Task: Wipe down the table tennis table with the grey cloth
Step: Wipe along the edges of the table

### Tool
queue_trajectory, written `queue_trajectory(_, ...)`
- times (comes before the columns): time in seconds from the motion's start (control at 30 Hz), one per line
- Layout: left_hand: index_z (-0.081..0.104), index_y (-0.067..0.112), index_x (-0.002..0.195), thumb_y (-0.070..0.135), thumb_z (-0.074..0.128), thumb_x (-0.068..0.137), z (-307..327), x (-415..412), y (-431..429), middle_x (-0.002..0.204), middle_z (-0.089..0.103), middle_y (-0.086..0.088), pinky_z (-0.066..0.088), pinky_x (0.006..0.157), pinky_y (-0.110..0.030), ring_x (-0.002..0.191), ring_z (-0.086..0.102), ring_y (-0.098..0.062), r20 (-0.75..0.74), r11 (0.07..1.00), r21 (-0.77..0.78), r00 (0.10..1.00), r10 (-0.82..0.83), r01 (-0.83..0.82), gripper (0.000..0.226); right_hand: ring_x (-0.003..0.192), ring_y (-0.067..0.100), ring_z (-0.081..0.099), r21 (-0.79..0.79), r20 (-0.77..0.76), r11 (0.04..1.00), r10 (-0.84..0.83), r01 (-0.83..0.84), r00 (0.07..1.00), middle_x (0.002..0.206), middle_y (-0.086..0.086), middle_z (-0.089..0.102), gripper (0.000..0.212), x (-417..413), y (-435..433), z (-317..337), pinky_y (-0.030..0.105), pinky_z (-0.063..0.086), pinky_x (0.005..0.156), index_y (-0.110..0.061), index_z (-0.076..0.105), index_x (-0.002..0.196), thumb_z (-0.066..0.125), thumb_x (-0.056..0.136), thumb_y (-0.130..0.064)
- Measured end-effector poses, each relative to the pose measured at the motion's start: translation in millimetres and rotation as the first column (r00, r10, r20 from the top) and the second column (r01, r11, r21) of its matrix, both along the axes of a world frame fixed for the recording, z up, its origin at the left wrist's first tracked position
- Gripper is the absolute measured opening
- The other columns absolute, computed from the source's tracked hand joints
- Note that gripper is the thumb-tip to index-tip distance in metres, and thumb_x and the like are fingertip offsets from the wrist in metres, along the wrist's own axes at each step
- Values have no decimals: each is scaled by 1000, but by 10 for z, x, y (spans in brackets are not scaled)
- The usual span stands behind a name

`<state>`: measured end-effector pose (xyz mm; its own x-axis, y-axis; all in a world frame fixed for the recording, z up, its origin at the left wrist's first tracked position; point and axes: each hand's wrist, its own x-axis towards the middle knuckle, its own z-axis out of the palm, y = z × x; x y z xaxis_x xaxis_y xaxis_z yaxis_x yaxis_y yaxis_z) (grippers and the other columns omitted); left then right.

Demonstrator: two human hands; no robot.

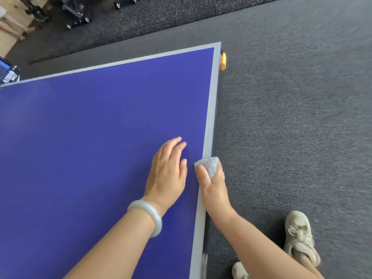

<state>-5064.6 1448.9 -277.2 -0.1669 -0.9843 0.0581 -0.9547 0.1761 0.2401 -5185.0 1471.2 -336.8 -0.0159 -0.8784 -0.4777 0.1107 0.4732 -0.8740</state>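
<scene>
The blue table tennis table (pixel 90 137) with a pale grey border fills the left and centre of the head view; its corner is at the upper right. My right hand (pixel 213 188) grips the bunched grey cloth (pixel 209 165) against the table's right edge, thumb on top of the border strip. My left hand (pixel 168 170) rests flat on the blue surface just left of the cloth, fingers straight. A pale bangle sits on my left wrist.
Grey carpet (pixel 291 127) lies right of the table. An orange corner fitting (pixel 222 61) sticks out below the table's far corner. My pale sneakers (pixel 300 236) stand at the lower right. Wheeled black equipment (pixel 76 13) stands on dark flooring at the top left.
</scene>
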Motion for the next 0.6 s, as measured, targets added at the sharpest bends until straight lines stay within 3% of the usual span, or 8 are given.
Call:
queue_trajectory(0.1,32,8,153,17,43,104,-58,-104,-633,162,24,-7,15,123,-37,151,18,-22,55,998,54,998,-15,12,51,133,10,36,-16,2,1000,11,-11,1000,147,6,36,65,-12,7,-54,5,26,97,-10,27,152,53,99,-38)
queue_trajectory(0.2,15,17,158,27,30,107,-200,-216,-978,166,7,0,6,124,-38,153,2,-16,118,996,87,993,10,-21,54,136,2,28,-17,52,999,38,-37,998,149,-5,30,74,-37,28,-56,14,22,108,-15,16,157,52,98,-42)
queue_trajectory(0.3,17,19,158,29,22,104,-282,-271,-990,166,10,2,6,124,-39,153,5,-15,126,998,44,991,43,-49,55,143,14,26,-39,77,998,54,-51,996,151,2,30,84,-60,28,-43,33,23,120,-15,17,155,50,90,-56)
queue_trajectory(0.37,21,21,157,31,21,102,-290,-251,-990,165,12,4,7,124,-38,153,6,-12,94,998,46,995,46,-51,56,146,12,21,-52,87,997,62,-58,994,155,-1,25,90,-91,-126,-18,32,19,121,-17,12,157,50,88,-61)
queue_trajectory(0.5,23,24,157,34,15,101,-299,-212,-1016,165,12,9,7,124,-36,152,4,-6,37,997,53,998,54,-56,57,144,17,30,-84,105,994,-55,64,993,153,10,35,67,-130,-911,-43,39,22,121,-8,23,153,53,100,-36)
queue_trajectory(0.6,24,24,157,32,13,102,-318,-199,-1009,165,13,10,8,125,-37,151,3,-4,26,998,43,998,52,-54,56,148,7,23,-128,115,980,-136,150,984,160,0,30,60,-157,-1407,-6,35,19,123,-13,23,156,46,104,-32)
